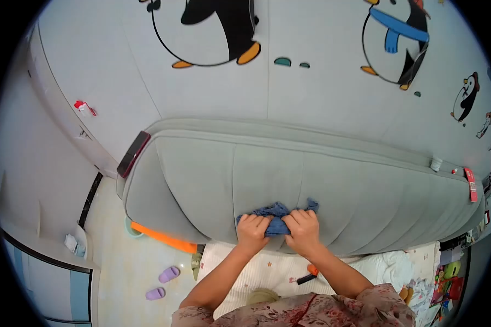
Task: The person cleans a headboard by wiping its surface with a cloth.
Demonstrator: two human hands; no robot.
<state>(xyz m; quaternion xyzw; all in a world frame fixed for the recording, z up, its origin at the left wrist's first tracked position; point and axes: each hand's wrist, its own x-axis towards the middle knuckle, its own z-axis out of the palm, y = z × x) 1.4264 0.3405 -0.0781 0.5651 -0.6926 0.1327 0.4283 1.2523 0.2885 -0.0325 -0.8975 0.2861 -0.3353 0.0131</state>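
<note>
My left hand [252,234] and my right hand [303,229] are side by side in front of the grey padded headboard [202,174]. Both are closed around a bunched blue cloth [277,226], which looks like denim. The cloth is stretched between my fists, and a loose end sticks up above the right one. It lies close to the lower part of the headboard; whether it presses on the padding I cannot tell. My fingertips are folded into the cloth and partly hidden.
A bed with a pale quilted sheet [229,271] lies below, with a black-and-orange object [306,279] on it. A phone-like dark slab [133,154] rests on the headboard's left end; a red card [470,184] is at the right. Purple slippers [169,274] stand on the floor.
</note>
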